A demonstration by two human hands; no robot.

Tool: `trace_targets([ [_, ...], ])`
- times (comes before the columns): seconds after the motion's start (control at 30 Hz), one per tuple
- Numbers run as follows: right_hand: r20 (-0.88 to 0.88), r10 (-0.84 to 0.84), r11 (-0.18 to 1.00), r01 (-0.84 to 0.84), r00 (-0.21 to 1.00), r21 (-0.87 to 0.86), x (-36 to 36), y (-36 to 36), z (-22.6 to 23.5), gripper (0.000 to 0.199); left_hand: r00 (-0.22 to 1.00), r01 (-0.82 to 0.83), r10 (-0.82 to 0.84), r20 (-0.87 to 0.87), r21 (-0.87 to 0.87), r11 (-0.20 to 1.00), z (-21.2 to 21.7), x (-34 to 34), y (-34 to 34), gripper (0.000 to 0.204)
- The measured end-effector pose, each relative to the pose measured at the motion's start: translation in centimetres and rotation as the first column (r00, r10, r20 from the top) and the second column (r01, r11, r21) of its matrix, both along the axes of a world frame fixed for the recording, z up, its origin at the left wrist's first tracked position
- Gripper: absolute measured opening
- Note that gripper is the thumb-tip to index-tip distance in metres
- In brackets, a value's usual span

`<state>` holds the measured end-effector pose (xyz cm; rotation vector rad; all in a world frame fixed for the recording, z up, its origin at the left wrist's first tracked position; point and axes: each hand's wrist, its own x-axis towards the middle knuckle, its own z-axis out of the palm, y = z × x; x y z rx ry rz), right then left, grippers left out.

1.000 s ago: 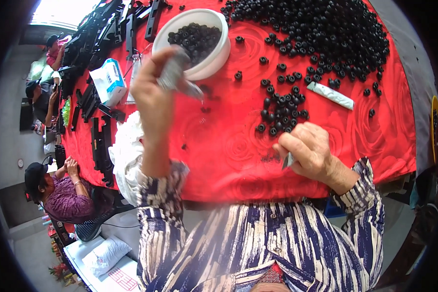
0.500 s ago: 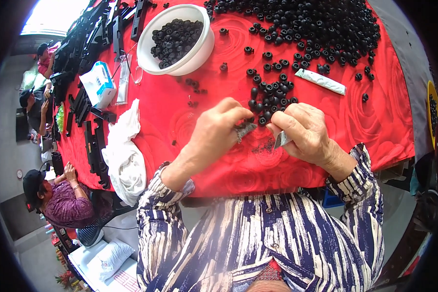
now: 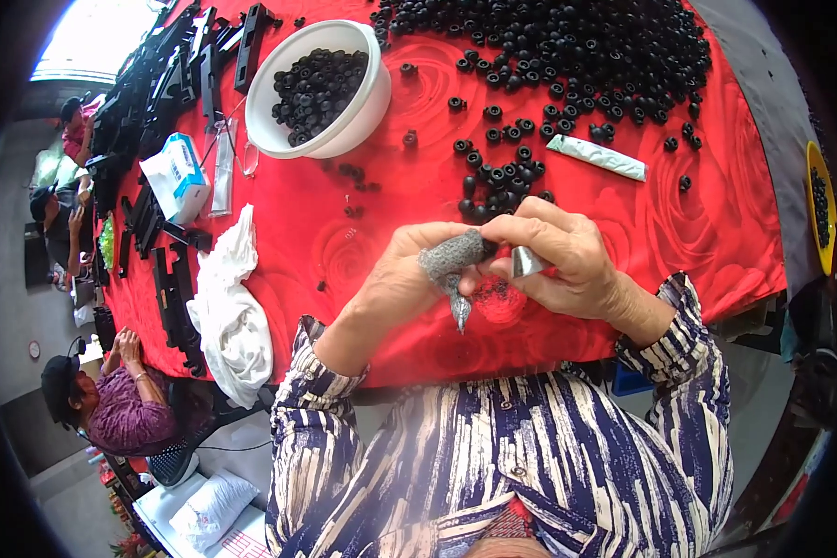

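Note:
Both of my hands meet over the near part of the red tablecloth. My left hand (image 3: 392,282) is closed with a small black round plastic part (image 3: 489,248) pinched at its fingertips. A grey textured finger wrap (image 3: 451,257) covers one of its digits, and a twisted end hangs below. My right hand (image 3: 572,256) is closed around a small metal blade (image 3: 528,263), with its fingertips up against the black part. Just beyond the hands lies a loose cluster of similar black parts (image 3: 502,177). Fingers hide most of the held part.
A white bowl (image 3: 378,93) holds black parts, and a large heap (image 3: 567,56) spreads across the far right. A pale tube-shaped packet (image 3: 595,157), white cloth (image 3: 231,316), tissue box (image 3: 179,177) and long black plastic pieces (image 3: 172,293) lie about. At left sits another person (image 3: 126,405).
My left hand has moved right and turned, bringing the grey wrap and black part against my right hand's fingers. The whole view has shifted slightly.

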<state>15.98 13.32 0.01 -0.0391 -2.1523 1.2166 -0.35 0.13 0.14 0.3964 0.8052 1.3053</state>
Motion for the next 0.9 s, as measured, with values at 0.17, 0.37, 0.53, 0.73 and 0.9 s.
trace_targets([
  [0.17, 0.008, 0.059, 0.998, -0.058, 0.998, -0.018, 0.0, 0.3, -0.2, 0.032, 0.989, -0.034, 0.035, 0.141, -0.009, 0.999, -0.6, 0.8, 0.2, 0.026],
  [0.37, 0.008, 0.055, 0.998, -0.055, 0.998, 0.018, 0.2, 0.0, -0.3, 0.046, 0.997, -0.018, 0.025, 0.071, -0.096, 0.995, -0.1, 1.0, -0.2, 0.022],
  [0.53, 0.048, 0.026, 0.999, -0.028, 0.999, 0.044, 0.4, 0.1, -0.4, 0.046, 0.993, -0.017, 0.028, 0.114, -0.096, 0.995, -0.4, 1.2, -0.2, 0.026],
  [0.73, 0.031, 0.083, 0.995, -0.084, 0.996, 0.044, 0.2, -0.3, -0.2, 0.041, 0.992, 0.079, -0.099, -0.08, -0.214, 0.974, 0.1, 0.3, -0.9, 0.025],
  [0.9, 0.035, 0.043, 0.993, -0.047, 0.998, 0.107, 0.4, -0.6, 0.2, 0.035, 0.997, 0.044, -0.028, 0.078, -0.202, 0.978, -0.2, 1.3, -0.9, 0.023],
])
